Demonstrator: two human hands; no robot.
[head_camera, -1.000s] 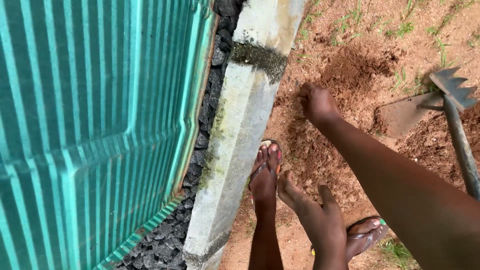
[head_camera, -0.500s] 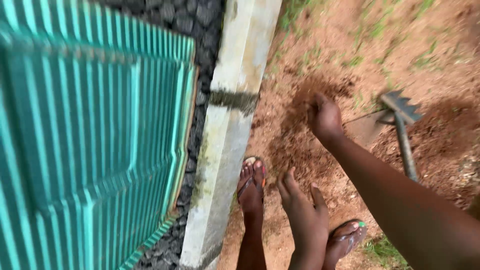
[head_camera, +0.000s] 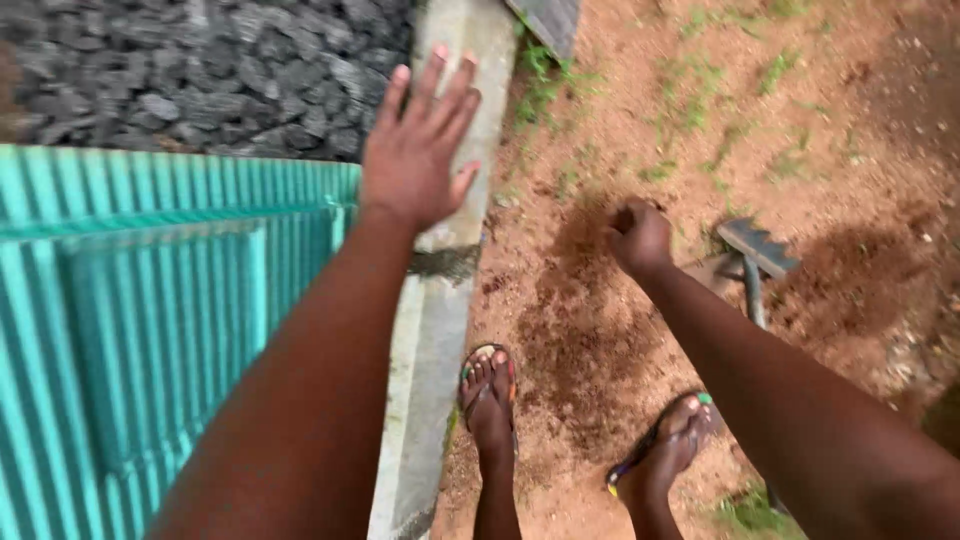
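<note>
My left hand (head_camera: 415, 150) is raised with its fingers spread, holding nothing, above the concrete kerb (head_camera: 440, 300) and the edge of the green corrugated sheet (head_camera: 150, 330). My right hand (head_camera: 638, 235) is closed into a fist low over the patch of dark loose red soil (head_camera: 585, 330); whether it holds soil I cannot tell. Just right of that fist lies a metal hoe with a forked back (head_camera: 755, 250), its handle running down behind my right forearm. My two feet in flip-flops (head_camera: 487, 390) stand on the soil beside the kerb.
Dark crushed stone (head_camera: 200, 70) fills the strip beyond the green sheet. Sparse grass (head_camera: 700, 120) grows on the red earth farther out. A grey slab corner (head_camera: 548, 20) shows at the top.
My left hand has risen from near my feet to above the kerb with fingers spread. The view has tilted forward, showing more stone. My right fist stays over the dug soil.
</note>
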